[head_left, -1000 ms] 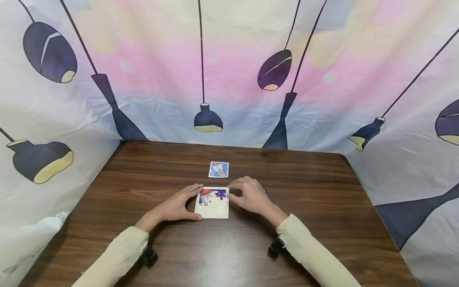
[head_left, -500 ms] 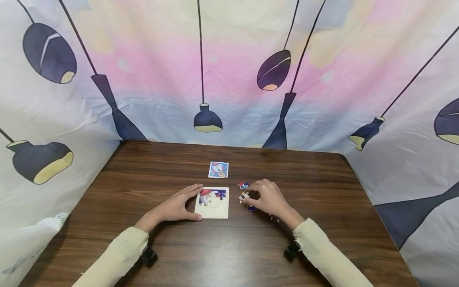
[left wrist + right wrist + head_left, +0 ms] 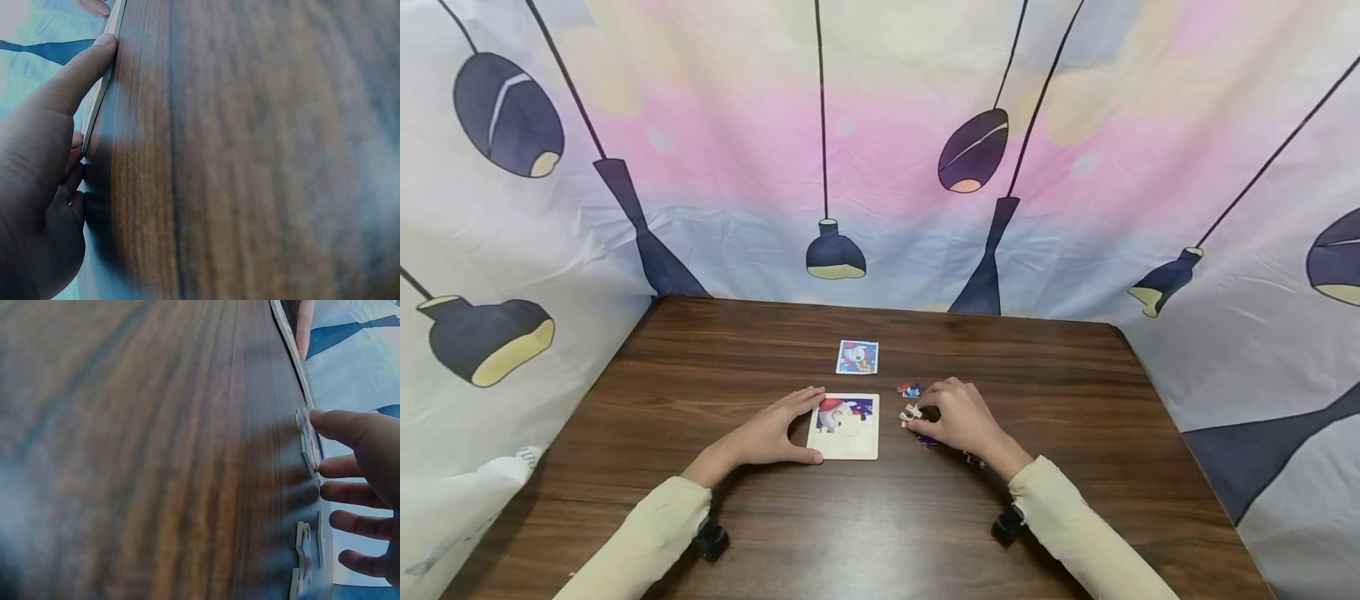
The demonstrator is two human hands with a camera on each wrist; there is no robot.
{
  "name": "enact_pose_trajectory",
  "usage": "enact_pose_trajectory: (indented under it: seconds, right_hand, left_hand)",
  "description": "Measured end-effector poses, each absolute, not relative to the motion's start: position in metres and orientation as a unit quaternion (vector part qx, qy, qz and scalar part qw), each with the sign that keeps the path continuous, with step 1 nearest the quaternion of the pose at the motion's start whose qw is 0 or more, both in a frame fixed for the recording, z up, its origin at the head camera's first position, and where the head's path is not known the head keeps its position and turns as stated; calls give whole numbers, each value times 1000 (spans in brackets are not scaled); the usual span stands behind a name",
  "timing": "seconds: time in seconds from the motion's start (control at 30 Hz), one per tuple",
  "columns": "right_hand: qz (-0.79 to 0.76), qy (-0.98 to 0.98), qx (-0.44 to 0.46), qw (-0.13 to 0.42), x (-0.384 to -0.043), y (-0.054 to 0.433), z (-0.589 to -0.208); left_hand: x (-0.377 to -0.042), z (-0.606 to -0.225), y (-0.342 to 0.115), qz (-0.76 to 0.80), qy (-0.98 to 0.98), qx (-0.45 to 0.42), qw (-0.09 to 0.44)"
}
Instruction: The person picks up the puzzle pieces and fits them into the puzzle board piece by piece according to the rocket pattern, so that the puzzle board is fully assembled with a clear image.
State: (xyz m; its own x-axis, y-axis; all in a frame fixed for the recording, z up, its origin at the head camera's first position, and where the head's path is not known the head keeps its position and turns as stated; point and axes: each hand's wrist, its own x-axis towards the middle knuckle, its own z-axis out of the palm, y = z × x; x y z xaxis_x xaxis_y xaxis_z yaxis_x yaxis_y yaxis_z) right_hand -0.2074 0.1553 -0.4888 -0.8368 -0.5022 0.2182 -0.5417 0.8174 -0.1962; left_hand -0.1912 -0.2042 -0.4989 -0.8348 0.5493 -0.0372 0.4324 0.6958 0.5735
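A square puzzle board (image 3: 844, 446) lies on the table, its upper part filled with picture pieces and its lower part bare. My left hand (image 3: 767, 432) rests against its left side, fingertips at the upper corner and thumb (image 3: 100, 50) at the lower one, with a wide gap between them. To the right of the board, my right hand (image 3: 961, 417) touches a light puzzle piece (image 3: 909, 413) lying on the table; the thumb and index finger reach it with extended fingers. A red and blue piece (image 3: 909, 389) and a purple piece (image 3: 927, 442) lie close by, partly hidden by the hand.
Behind the board lies a small picture card (image 3: 857, 357). More pieces (image 3: 975, 460) show under the right wrist. The brown table (image 3: 865, 533) ends at a printed fabric backdrop (image 3: 737, 217) at the back and sides.
My right hand has moved from the board's upper right corner rightward to the loose pieces, and has shifted slightly over them since. The left hand has kept its place.
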Motion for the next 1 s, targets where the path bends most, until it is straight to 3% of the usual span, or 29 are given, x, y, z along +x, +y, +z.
enact_pose_trajectory:
  seconds: [0.33, 1.0]
  right_hand:
    - [126, -937, 318, 73, -209, 151, -488]
    - [132, -946, 292, 50, -206, 151, -487]
  left_hand:
    - [-192, -499, -204, 282, 915, 269, 104]
    - [-191, -496, -203, 280, 915, 271, 103]
